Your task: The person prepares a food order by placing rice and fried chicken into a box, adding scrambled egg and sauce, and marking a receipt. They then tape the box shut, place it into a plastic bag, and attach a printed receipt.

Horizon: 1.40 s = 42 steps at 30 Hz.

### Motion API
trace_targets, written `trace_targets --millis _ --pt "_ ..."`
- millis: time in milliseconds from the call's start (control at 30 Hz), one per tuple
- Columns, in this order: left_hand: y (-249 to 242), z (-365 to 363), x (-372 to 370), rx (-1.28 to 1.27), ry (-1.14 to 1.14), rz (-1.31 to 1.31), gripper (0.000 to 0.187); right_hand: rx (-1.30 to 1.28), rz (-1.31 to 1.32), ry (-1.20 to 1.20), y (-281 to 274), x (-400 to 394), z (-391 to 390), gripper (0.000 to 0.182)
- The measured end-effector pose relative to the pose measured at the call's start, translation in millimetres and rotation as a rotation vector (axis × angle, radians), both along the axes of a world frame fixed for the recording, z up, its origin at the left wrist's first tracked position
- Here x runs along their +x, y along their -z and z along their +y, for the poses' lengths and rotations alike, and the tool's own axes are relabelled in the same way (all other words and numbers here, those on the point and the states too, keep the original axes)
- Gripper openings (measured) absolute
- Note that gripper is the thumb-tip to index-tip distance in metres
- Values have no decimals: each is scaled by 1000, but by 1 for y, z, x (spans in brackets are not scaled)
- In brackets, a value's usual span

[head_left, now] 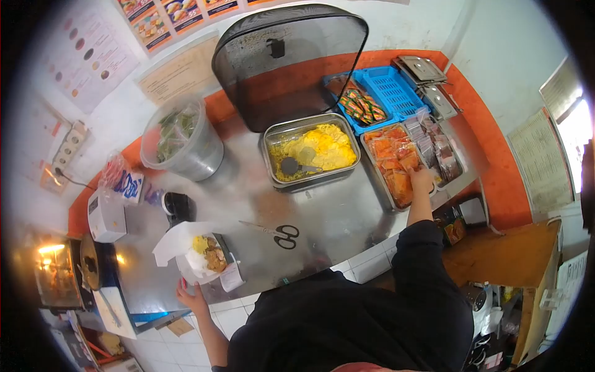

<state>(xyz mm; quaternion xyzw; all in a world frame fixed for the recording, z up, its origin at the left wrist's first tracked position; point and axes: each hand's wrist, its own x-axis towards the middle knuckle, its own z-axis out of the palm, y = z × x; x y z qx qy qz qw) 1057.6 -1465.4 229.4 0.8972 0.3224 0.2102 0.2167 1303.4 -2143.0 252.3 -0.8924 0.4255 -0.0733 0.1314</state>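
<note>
My right hand (pixel 423 180) reaches into a metal tray (pixel 374 180) at the right, its fingers closed on an orange sauce packet (pixel 409 161) among several others. Dark sachets (pixel 441 152) fill the neighbouring part. My left hand (pixel 193 297) is at the table's front edge, fingers apart, just below an open paper food box (pixel 168 243). Inside the box are white rice (pixel 197 261), some yellow food (pixel 201 243) and brown pieces (pixel 216 259). Scissors (pixel 284 236) with black handles lie to the right of the box.
A steel pan (pixel 268 150) of yellow shredded food holds a dark scoop (pixel 290 165). Behind it stands a black mesh cover (pixel 291 68). A clear bucket (pixel 186 152) with green contents is left of the pan; a blue basket (pixel 396 93) sits at the back right.
</note>
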Motion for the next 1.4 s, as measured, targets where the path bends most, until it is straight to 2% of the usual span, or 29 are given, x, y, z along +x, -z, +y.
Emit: trace_targets --millis 133,233,267,333,367,400,433,500,533,567,600,633,667,700,767,800,867,967,1000,1033,1067,1100,1167,1200,1267,1333,1367,1400 --pt "-11 -13 -18 -28 -40 -35 58 -31 6 -56 14 4 -15 29" --pt "2 -2 -39 -11 9 -47 57 -191 124 -102 14 7 -23 33" --pt "-9 -11 -40 -66 17 -70 55 -118 128 -99 -2 4 -11 34" --pt "-10 -12 -45 -116 -56 -92 53 -127 -241 -106 -27 -11 14 35" --pt "-13 -10 -50 -107 -99 -96 53 -214 -508 -173 -29 -10 17 32" --pt "-14 -9 -50 -151 -124 -109 52 -187 -616 -238 -24 -9 29 29" --pt "-13 -8 -52 -197 -141 -124 52 -160 -724 -295 -34 -11 53 26" --pt "-4 0 -57 -189 -136 -150 50 113 -502 -571 -76 -40 155 17" --pt "-1 4 -57 -184 -108 -169 48 473 -528 -761 -38 -38 174 11" --pt "-1 6 -56 -186 -112 -177 48 629 -404 -888 -35 -52 224 9" --pt "-1 6 -54 -199 -77 -179 47 704 -268 -1000 -60 -71 286 10" --pt "-1 8 -52 -211 -40 -181 46 599 -347 -1200 -33 -77 325 14" --pt "3 11 -50 -201 -15 -198 45 396 -242 -1359 -101 -98 383 18" --pt "1 14 -47 -203 -13 -201 45 646 -261 -1329 -93 -104 415 21" --pt "-7 18 -43 -230 43 -183 45 301 -60 -1654 -164 -114 473 20" --pt "-15 19 -41 -234 42 -186 45 296 -58 -1655 -152 -114 491 20" --pt "-30 19 -39 -250 97 -193 40 82 -392 -1722 -120 -110 518 21" --pt "-27 22 -45 -263 88 -132 31 198 -288 -1750 -122 -113 512 21" --pt "-20 22 -46 -272 91 -130 31 262 -263 -1440 -91 -107 504 21" --pt "-8 20 -48 -456 96 -98 27 315 -234 -1130 -55 -99 488 21" --pt "-1 16 -49 -639 99 -61 23 287 -268 -1067 -44 -94 461 19" --pt "-1 9 -48 -648 99 -52 23 498 -212 -754 10 -81 421 17" --pt "-7 0 -42 -720 242 -65 22 387 -337 -759 57 -82 353 19" --pt "-1 9 -38 -719 231 -66 22 386 -277 -709 50 -90 336 22" --pt "9 34 -22 -515 40 -115 22 390 -212 -669 43 -105 327 25" --pt "2 59 -4 -236 8 -66 23 488 -252 -647 42 -118 324 26" --pt "-1 68 4 -239 12 -63 23 485 -249 -643 26 -124 338 26" --pt "-3 74 13 -221 53 71 26 616 -254 -595 11 -131 357 25"
